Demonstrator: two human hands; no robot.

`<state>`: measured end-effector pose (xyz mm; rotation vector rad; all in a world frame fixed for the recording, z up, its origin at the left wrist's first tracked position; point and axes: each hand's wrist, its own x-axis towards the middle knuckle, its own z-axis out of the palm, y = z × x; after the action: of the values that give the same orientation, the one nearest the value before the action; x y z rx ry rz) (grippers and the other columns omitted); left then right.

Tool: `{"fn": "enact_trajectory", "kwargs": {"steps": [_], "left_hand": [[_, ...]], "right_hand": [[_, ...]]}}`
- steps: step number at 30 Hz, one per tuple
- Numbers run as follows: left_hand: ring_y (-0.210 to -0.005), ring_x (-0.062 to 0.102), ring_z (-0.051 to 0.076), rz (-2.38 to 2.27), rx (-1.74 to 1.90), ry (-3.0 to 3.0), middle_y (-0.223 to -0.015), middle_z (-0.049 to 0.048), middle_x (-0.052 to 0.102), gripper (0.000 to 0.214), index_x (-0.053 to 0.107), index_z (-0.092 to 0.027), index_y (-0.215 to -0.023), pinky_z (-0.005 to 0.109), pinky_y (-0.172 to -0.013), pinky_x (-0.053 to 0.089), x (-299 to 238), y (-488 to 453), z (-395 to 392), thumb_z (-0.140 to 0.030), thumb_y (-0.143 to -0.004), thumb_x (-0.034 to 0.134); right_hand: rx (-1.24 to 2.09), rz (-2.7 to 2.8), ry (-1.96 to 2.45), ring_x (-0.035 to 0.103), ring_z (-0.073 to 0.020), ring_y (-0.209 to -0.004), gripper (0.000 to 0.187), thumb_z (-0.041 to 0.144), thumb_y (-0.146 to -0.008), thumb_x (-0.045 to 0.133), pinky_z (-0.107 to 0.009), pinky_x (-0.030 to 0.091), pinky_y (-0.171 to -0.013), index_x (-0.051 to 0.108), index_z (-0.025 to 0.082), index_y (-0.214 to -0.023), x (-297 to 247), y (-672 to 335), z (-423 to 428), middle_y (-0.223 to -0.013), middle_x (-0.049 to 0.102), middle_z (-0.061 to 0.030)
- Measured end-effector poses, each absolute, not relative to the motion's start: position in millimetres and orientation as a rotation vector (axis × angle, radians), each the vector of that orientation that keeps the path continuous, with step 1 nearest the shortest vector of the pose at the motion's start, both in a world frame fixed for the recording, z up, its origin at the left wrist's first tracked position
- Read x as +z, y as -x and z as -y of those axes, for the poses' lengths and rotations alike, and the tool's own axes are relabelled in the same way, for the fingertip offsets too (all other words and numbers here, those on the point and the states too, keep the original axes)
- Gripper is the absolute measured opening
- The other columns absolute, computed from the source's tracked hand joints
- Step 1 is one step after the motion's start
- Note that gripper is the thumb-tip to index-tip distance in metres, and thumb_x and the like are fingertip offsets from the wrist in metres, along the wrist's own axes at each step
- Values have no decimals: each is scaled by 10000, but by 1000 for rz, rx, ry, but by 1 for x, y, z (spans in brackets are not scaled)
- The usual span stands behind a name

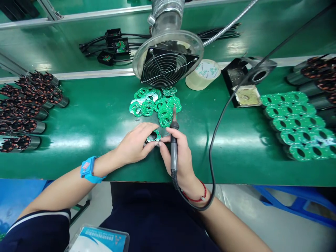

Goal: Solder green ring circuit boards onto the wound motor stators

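My left hand (136,141) is closed around a part topped by a ring-shaped green circuit board (154,135), low over the green bench. My right hand (181,150) holds a soldering iron (173,150) between thumb and fingers, its tip pointing away from me. The thumb and a fingertip of that hand also touch the near right side of the board. Just beyond both hands lies a loose pile of green ring boards (165,112). What sits beneath the held board is mostly hidden by my fingers.
A fume extractor fan (165,66) hangs over the pile. Tape roll (203,74) and soldering stand (245,84) are behind at right. Finished-looking board rows (301,127) stand far right; wound motor stators (28,108) fill the left. The iron's black cable (214,150) loops beside my right wrist.
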<state>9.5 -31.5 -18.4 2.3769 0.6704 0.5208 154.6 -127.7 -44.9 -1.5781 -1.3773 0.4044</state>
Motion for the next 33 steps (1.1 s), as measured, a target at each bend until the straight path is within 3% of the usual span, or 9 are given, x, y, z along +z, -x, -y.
{"fn": "enact_trajectory", "kwargs": {"steps": [5, 7, 11, 14, 17, 21, 28, 33], "left_hand": [[-1276, 472, 292, -721, 429, -2338, -1373, 179, 470, 620, 300, -166, -1399, 491, -1057, 428, -19, -4, 24, -296, -870, 598], [-1249, 460, 317, -786, 344, -2397, -1356, 185, 459, 688, 307, -153, -1386, 515, -1035, 424, -15, 1, 20, -309, -812, 653], [-1035, 538, 289, -854, 55, -2593, -1122, 125, 590, 372, 498, -150, -1176, 473, -890, 457, 1, 14, 11, -260, -831, 581], [-855, 568, 233, -877, -52, -2694, -872, 76, 629, 126, 577, -160, -917, 402, -803, 439, 9, 20, 6, -199, -894, 460], [-772, 550, 192, -877, 156, -2654, -786, 57, 604, 200, 580, -166, -828, 341, -738, 428, 9, 21, 4, -178, -921, 403], [-730, 535, 139, -850, 441, -2298, -789, 20, 602, 115, 583, -174, -814, 266, -676, 423, 3, 14, 5, -164, -879, 488], [-619, 483, 94, -949, 430, -1765, -677, -28, 552, 88, 579, -153, -756, 226, -594, 391, -4, 6, 4, -226, -799, 604], [-584, 452, 76, -932, 393, -1490, -626, -45, 515, 88, 557, -144, -709, 219, -584, 372, -1, 8, 0, -190, -765, 607]], "right_hand": [[347, 1553, 1569, 636, -252, -988, 462, 209, -854, 585, -455, 540, -856, 433, 228, -1290, -34, -165, 117, -1048, 649, -79], [361, 1704, 1504, 607, -270, -1079, 501, 188, -836, 582, -473, 524, -896, 421, 220, -1309, -27, -171, 110, -1162, 627, -108], [521, 1861, 1371, 600, -246, -1153, 482, 194, -865, 588, -446, 509, -958, 410, 242, -1311, -23, -175, 96, -1267, 606, -94], [463, 1796, 1399, 638, -254, -1083, 438, 311, -881, 639, -427, 536, -894, 443, 242, -1268, -29, -170, 93, -1190, 644, -87], [296, 1760, 1444, 663, -258, -954, 376, 369, -893, 630, -411, 543, -795, 488, 236, -1214, -36, -161, 95, -1054, 679, -76], [172, 1790, 1457, 659, -254, -894, 353, 383, -912, 598, -411, 523, -774, 499, 232, -1216, -37, -157, 97, -1006, 695, -72], [146, 1882, 1301, 583, -285, -1167, 570, 232, -876, 616, -484, 469, -919, 349, 274, -1378, -31, -158, 98, -1291, 627, -109], [165, 1888, 1316, 646, -246, -1067, 453, 156, -867, 564, -444, 481, -882, 466, 303, -1284, -28, -156, 99, -1110, 714, -46]]}}
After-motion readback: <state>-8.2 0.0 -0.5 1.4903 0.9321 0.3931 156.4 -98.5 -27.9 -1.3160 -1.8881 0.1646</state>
